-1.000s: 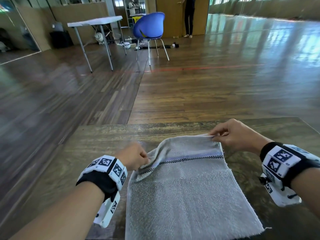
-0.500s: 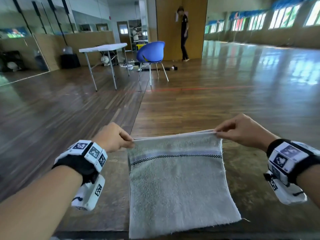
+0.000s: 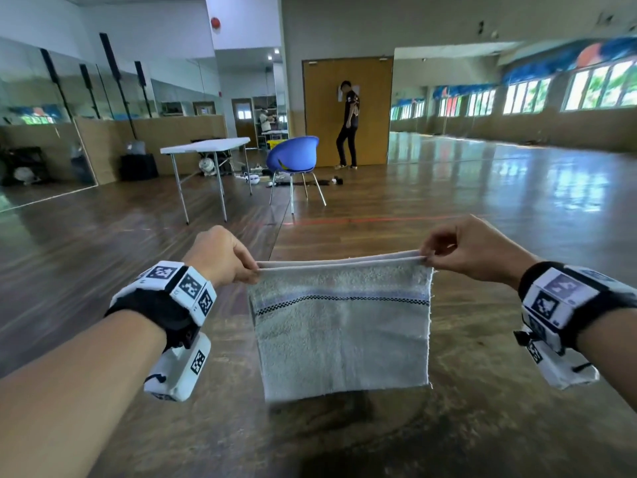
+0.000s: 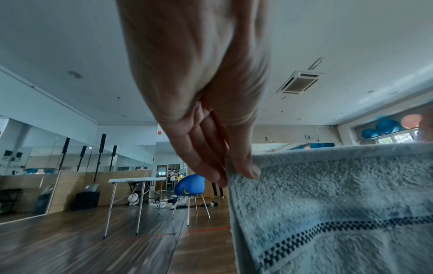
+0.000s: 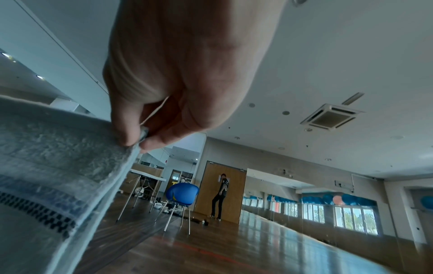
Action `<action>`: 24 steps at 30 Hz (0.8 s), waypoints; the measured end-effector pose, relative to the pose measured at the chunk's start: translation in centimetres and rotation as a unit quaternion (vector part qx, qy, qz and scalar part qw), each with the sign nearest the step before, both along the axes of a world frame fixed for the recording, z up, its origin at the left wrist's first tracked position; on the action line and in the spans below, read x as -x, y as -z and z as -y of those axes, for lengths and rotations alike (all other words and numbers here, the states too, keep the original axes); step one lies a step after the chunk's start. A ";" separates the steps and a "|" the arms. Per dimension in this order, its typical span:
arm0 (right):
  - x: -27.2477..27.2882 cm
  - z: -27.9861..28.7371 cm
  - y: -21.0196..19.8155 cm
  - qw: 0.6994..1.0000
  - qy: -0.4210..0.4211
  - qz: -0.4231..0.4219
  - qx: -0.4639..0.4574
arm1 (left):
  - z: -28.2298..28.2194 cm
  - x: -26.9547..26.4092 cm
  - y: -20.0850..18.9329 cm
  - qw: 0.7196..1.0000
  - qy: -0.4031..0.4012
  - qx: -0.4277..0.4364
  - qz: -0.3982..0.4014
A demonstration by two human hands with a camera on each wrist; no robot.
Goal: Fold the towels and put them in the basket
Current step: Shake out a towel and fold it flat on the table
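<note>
A pale grey towel [image 3: 341,336] with a blue and black checked stripe hangs folded double in the air above the dark wooden table [image 3: 482,426]. Its lower edge hovers just over the tabletop. My left hand [image 3: 253,270] pinches the top left corner between thumb and fingers, as the left wrist view shows on the towel [image 4: 328,204] under my left hand [image 4: 236,176]. My right hand [image 3: 425,258] pinches the top right corner; the right wrist view shows my right hand [image 5: 137,142] on the towel's [image 5: 58,157] edge. No basket is in view.
Beyond the table lies a wide wooden floor. A blue chair [image 3: 293,157] and a white folding table [image 3: 206,146] stand farther back, with small items on the floor around them. A person [image 3: 348,129] stands by a wooden door [image 3: 368,108].
The towel has risen from lying flat on the table to hanging by its top corners, stretched taut between both hands. Both hands moved up and apart, and the head view tilted upward.
</note>
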State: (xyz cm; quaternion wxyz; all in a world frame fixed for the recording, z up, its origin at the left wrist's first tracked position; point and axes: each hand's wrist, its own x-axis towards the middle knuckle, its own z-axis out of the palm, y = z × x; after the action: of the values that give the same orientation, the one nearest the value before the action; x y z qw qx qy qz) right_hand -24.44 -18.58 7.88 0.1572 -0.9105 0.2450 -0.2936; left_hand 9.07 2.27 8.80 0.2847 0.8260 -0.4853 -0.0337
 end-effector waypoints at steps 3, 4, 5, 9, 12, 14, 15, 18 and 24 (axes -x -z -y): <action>-1.0 1.0 -1.5 0.999 0.026 -0.004 0.038 | 0.8 0.2 -1.5 0.999 -0.002 0.031 0.045; -1.5 1.3 -2.0 0.998 0.038 -0.009 0.058 | 1.3 0.2 -2.1 0.997 -0.002 0.049 0.059; -2.1 1.6 -2.7 0.996 0.050 -0.011 0.079 | 1.8 0.1 -2.6 0.995 -0.005 0.072 0.069; -4.1 2.3 -4.9 0.980 0.094 0.081 0.155 | 3.4 -0.4 -4.6 0.975 0.001 0.164 0.151; -4.0 2.3 -4.8 0.964 0.107 0.141 0.197 | 3.4 -0.5 -4.6 0.956 0.019 0.240 0.166; -3.3 2.2 -3.4 0.965 0.100 0.146 0.195 | 2.8 -0.6 -3.4 0.958 0.031 0.249 0.137; -2.7 2.1 -2.1 0.968 0.098 0.142 0.180 | 2.4 -0.7 -2.5 0.967 0.043 0.226 0.108; -0.4 1.5 2.7 0.985 0.090 0.113 0.099 | 1.0 -1.0 1.2 0.992 0.103 0.076 -0.016; 3.2 -0.8 11.9 0.977 -0.052 -0.115 -0.170 | -1.5 -0.9 11.8 0.913 0.105 -0.192 -0.345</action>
State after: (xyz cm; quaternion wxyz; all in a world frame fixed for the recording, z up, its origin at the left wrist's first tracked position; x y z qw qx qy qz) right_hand -27.60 -17.77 -4.04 0.2955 -0.9097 0.2603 -0.1320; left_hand 10.01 3.78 -3.03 0.2653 0.7460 -0.4253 -0.4384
